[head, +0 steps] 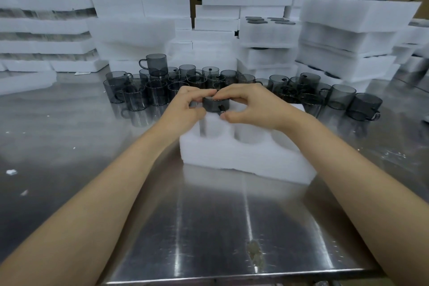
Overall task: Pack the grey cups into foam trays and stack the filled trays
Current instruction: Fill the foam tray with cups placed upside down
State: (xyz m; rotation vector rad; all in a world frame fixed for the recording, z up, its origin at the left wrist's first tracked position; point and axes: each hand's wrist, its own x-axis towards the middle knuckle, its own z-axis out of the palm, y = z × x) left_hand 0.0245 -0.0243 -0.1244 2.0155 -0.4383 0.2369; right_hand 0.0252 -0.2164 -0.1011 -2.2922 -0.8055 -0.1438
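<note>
Grey cup (pixel 214 105) sits partway down in a back hole of the foam tray (pixel 243 158) on the surface (pixel 209 220). My left grip (pixel 185 107) and right grip (pixel 251 108) both pinch its top with curled fingers

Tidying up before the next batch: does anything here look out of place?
One cup sits perched on top of the other cups at the left, above their level. Foam crumbs lie scattered on the table. Nothing looks broken or spilled.
</note>
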